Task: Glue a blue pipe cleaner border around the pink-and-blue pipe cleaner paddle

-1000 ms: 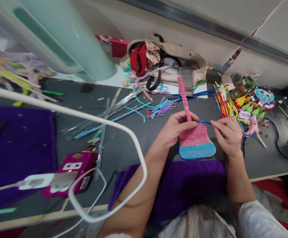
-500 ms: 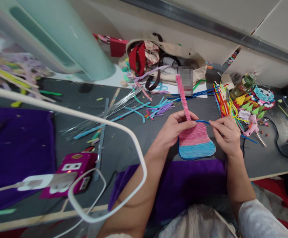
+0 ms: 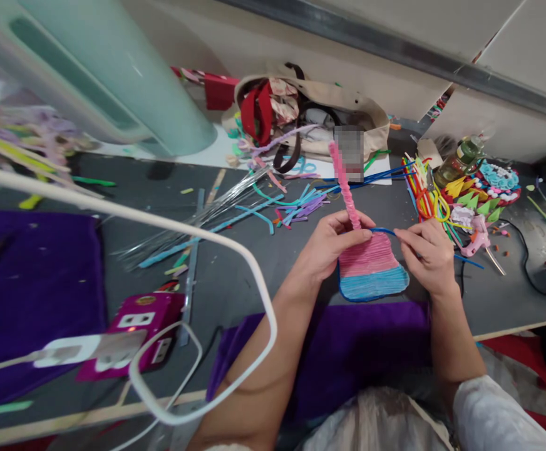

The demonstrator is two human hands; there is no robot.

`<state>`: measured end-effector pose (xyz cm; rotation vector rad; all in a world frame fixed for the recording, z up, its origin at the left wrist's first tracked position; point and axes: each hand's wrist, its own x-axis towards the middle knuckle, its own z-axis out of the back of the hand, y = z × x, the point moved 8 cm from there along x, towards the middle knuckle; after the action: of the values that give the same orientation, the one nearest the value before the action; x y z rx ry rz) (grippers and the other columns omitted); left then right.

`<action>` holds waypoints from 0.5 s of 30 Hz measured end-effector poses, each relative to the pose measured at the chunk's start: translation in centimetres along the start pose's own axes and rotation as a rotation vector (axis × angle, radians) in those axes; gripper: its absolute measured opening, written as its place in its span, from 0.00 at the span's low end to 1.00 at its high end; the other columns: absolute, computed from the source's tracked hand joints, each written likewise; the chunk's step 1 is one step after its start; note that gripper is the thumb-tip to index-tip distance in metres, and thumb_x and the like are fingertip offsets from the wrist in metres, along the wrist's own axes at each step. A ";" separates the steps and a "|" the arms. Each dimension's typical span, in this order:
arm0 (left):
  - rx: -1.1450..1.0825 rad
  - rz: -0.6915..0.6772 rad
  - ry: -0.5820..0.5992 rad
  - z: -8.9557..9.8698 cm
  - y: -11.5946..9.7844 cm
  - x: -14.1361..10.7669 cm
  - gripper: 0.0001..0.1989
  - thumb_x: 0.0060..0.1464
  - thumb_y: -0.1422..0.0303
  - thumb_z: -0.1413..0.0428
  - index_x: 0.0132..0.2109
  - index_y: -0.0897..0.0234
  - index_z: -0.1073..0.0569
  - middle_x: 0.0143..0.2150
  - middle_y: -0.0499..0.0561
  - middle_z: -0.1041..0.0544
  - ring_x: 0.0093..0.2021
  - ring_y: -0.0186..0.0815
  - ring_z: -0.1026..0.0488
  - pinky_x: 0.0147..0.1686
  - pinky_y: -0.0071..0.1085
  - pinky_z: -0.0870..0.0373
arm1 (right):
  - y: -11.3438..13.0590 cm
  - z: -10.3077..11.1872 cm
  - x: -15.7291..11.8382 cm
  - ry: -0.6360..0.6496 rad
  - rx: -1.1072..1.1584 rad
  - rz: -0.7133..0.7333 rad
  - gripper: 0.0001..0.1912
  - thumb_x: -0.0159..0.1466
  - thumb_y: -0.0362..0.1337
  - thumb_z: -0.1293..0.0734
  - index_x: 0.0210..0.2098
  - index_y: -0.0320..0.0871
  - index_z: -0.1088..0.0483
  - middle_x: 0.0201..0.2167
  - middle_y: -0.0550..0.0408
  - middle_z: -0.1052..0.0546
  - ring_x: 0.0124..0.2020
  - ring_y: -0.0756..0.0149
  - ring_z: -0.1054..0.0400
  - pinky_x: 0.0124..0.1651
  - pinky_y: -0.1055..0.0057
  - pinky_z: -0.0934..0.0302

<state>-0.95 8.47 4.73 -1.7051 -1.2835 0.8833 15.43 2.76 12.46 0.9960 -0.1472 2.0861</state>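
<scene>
A flat panel of pink and light-blue pipe cleaners (image 3: 371,266) hangs from my left hand (image 3: 336,241), which pinches its top left corner. A twisted pink strip (image 3: 345,181) sticks up from that same corner. Dark-blue pipe cleaner (image 3: 382,230) edges the panel's left side and bottom and runs across its top. My right hand (image 3: 427,254) is closed on the dark-blue pipe cleaner just past the panel's top right corner; a blue length comes out on the hand's far side. The panel's right edge shows no blue border.
Cut pipe cleaners (image 3: 308,203) lie on the grey table. A bundle of coloured ones (image 3: 430,197), a pink glue gun (image 3: 477,235) and a glass bottle (image 3: 461,156) are at right. At left are a magenta power strip (image 3: 136,332) and a white cable (image 3: 235,244). Behind stands a cloth bag (image 3: 371,119).
Both hands keep almost the same place and grip. The right hand has shifted very slightly left along with the blue pipe cleaner. The whole view has tilted a little.
</scene>
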 end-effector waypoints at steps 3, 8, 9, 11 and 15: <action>-0.006 0.010 -0.001 -0.1 -0.1 0.0 0.12 0.38 0.67 0.27 0.33 0.62 0.18 0.29 0.45 0.22 0.29 0.29 0.28 0.33 0.25 0.31 | 0.2 0.0 0.1 0.006 -0.026 0.021 0.12 0.70 0.28 0.34 0.45 0.46 0.20 0.31 0.53 0.24 0.33 0.63 0.34 0.39 0.62 0.36; -0.003 0.028 -0.011 -0.1 0.1 -0.1 0.13 0.37 0.67 0.26 0.32 0.62 0.18 0.29 0.45 0.22 0.29 0.29 0.28 0.33 0.25 0.31 | 0.5 0.0 0.2 0.011 -0.033 0.037 0.11 0.70 0.29 0.34 0.46 0.44 0.20 0.30 0.53 0.24 0.34 0.62 0.34 0.38 0.63 0.37; 0.001 0.030 -0.018 0.0 0.1 -0.1 0.13 0.37 0.67 0.26 0.32 0.62 0.18 0.29 0.45 0.22 0.29 0.29 0.28 0.33 0.26 0.31 | 0.5 -0.1 0.2 0.011 -0.038 0.039 0.11 0.70 0.29 0.34 0.46 0.44 0.20 0.30 0.53 0.24 0.34 0.62 0.34 0.38 0.63 0.37; 0.012 0.031 -0.030 0.0 0.2 -0.1 0.13 0.37 0.66 0.26 0.32 0.62 0.18 0.29 0.46 0.22 0.29 0.29 0.28 0.33 0.26 0.31 | 0.6 -0.1 0.2 0.010 -0.046 0.043 0.11 0.70 0.29 0.34 0.45 0.44 0.20 0.30 0.52 0.24 0.34 0.62 0.34 0.38 0.63 0.37; 0.052 0.032 -0.046 0.0 0.2 -0.1 0.14 0.38 0.63 0.27 0.32 0.63 0.19 0.28 0.47 0.22 0.28 0.30 0.29 0.32 0.27 0.32 | 0.5 -0.3 0.1 0.013 -0.044 0.017 0.13 0.70 0.29 0.35 0.46 0.46 0.19 0.31 0.52 0.24 0.34 0.62 0.33 0.38 0.61 0.36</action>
<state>-0.92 8.39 4.59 -1.6778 -1.2562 0.9716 14.86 2.59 12.43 0.9570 -0.1951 2.0959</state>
